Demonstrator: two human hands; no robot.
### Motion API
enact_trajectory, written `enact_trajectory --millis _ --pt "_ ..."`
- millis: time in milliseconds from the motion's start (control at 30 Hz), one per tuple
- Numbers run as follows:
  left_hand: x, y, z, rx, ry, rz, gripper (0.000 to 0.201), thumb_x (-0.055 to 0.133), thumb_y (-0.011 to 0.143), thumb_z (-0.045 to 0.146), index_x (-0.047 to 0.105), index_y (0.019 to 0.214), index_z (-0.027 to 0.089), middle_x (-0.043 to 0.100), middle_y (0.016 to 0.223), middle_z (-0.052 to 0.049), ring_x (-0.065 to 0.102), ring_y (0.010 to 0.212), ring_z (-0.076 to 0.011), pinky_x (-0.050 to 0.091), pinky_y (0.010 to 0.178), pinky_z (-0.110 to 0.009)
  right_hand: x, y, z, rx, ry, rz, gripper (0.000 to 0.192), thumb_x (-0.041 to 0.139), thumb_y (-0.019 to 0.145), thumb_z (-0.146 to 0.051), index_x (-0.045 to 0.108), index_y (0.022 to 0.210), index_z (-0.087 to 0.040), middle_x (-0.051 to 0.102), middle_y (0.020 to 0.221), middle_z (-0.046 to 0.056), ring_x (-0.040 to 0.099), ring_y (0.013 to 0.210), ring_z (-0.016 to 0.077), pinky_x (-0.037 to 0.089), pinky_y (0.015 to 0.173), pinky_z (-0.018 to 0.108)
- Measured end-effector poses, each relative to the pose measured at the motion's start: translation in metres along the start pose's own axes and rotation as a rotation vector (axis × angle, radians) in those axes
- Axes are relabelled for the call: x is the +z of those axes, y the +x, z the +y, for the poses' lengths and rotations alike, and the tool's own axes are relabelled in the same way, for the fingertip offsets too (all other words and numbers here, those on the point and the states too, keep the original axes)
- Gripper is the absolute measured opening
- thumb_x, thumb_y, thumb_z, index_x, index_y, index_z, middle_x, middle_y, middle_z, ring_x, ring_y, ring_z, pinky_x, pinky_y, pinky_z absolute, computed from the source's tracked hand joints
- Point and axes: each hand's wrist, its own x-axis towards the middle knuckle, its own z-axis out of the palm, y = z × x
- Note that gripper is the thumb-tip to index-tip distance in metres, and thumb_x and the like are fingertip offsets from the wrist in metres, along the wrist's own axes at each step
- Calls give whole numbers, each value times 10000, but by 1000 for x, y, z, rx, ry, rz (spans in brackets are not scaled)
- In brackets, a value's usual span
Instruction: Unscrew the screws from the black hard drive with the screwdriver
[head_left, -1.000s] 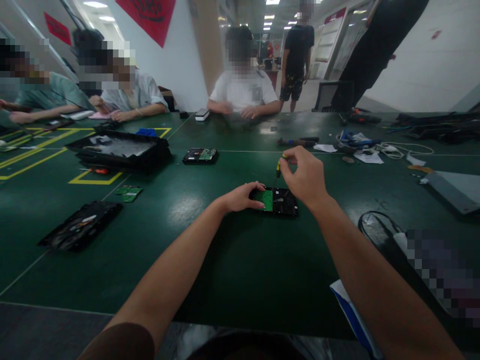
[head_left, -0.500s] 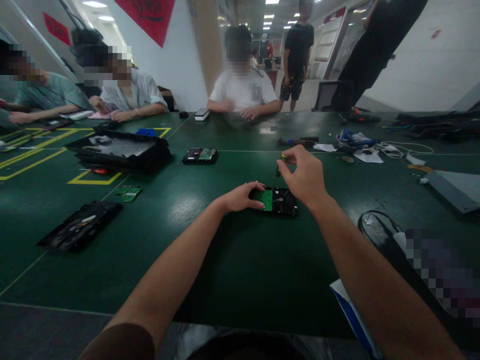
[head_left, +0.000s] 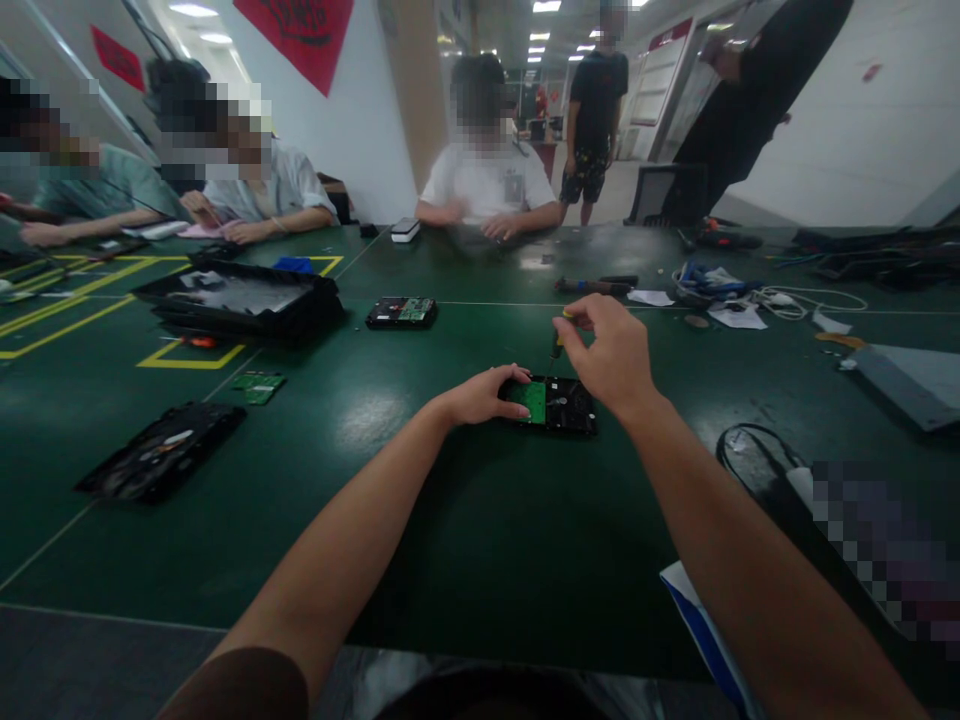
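Observation:
A hard drive (head_left: 571, 404) lies flat on the green table, its green circuit board (head_left: 534, 402) facing up on the left part. My left hand (head_left: 489, 394) grips the drive's left end, thumb on the near side and fingers on the far side. Above the drive, my right hand (head_left: 609, 345) pinches the handle of a screwdriver (head_left: 556, 347) between thumb and fingers. The screwdriver stands nearly upright, its thin shaft reaching down to the far edge of the board. Whether the tip sits in a screw is too small to tell.
Left of me lie a black drive casing (head_left: 161, 452), a loose green circuit board (head_left: 259, 387) and a black tray (head_left: 240, 305). Another hard drive (head_left: 401, 312) is farther back. A grey metal box (head_left: 911, 380) and cables (head_left: 757, 290) lie to the right. Several people sit or stand beyond.
The fingers of my right hand have shifted slightly on the screwdriver, showing more of its handle. My left hand and the hard drive stay in place.

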Motion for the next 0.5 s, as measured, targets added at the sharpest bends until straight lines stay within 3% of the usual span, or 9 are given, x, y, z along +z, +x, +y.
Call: enact_trajectory --millis 300,500 --pt "0 -1 1 14 17 6 661 799 765 405 553 1338 185 475 1534 -168 449 1427 -311 281 1203 -479 3 0 4 31 34 7 88 592 906 -269 578 981 -224 655 972 81 626 858 241 509 792 409" --pt "1 1 -4 7 15 8 672 810 751 424 561 1329 187 487 1524 -164 447 1429 -304 300 1198 -465 0 0 -1 -27 5 -1 132 514 947 -247 627 1014 -232 663 1023 89 620 957 254 482 884 439"
